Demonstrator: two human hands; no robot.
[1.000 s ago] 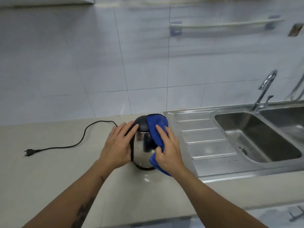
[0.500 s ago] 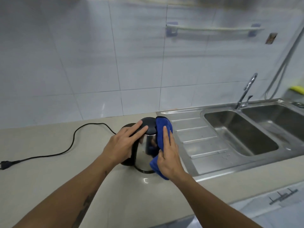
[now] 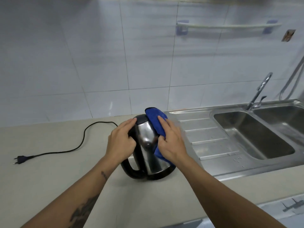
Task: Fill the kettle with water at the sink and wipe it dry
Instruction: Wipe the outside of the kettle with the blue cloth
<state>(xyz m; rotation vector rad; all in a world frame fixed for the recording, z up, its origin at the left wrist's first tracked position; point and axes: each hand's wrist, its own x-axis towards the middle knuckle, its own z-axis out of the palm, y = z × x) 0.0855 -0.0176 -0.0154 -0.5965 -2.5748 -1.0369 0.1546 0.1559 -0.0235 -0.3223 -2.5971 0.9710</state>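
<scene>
A steel kettle (image 3: 146, 145) with a black lid, base and handle stands on the beige counter (image 3: 65, 178), just left of the sink unit. Its handle points toward me at the lower left. My left hand (image 3: 120, 145) grips the kettle's upper left side where the handle meets the lid, with fingertips on the lid. My right hand (image 3: 171, 142) holds a blue cloth (image 3: 154, 117) against the kettle's right side. The cloth reaches up over the lid's edge and hangs below my palm. The kettle's right flank is hidden behind cloth and hand.
The ribbed steel drainboard (image 3: 209, 139) and a double sink (image 3: 246, 129) with a faucet (image 3: 259, 92) lie to the right. A black power cord (image 3: 83, 137) runs left across the counter to a plug (image 3: 19, 159). A towel rail (image 3: 227, 26) hangs on the tiled wall.
The kettle has turned so its handle now faces me at the lower left. My left hand shifted from lying over the lid to gripping by the handle. My right hand slid the cloth upward.
</scene>
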